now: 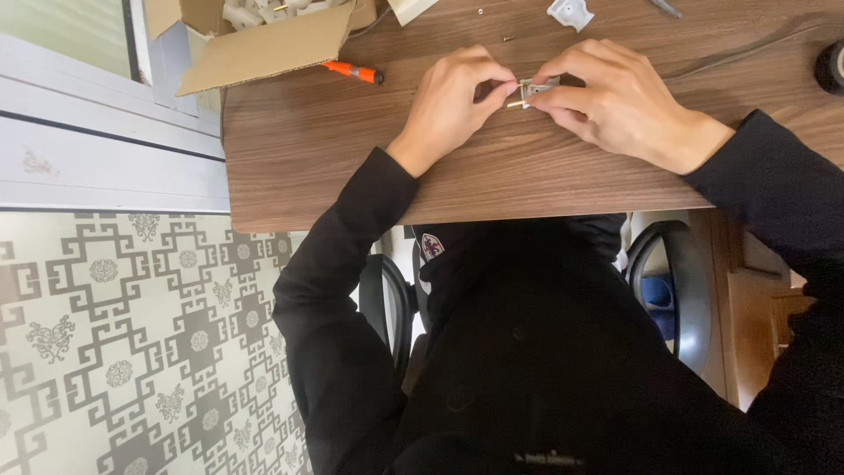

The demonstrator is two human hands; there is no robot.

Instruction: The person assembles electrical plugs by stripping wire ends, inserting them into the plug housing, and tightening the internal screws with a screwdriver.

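Note:
Both my hands meet over a brown wooden table (352, 158). Between their fingertips is a small grey-white plug part (533, 89) with a brass pin sticking out on its left side. My left hand (453, 104) pinches the part's left end, thumb and forefinger closed on it. My right hand (615, 101) grips its right end from above. The part sits just above or on the tabletop; I cannot tell which. My black sleeves run down to the table's near edge.
An open cardboard box (264, 40) with white parts stands at the back left. An orange-handled screwdriver (353, 72) lies beside it. A white plastic piece (570, 11), small screws (508, 38), a cable (747, 48) and a black roll (831, 66) lie farther back. Patterned floor at left.

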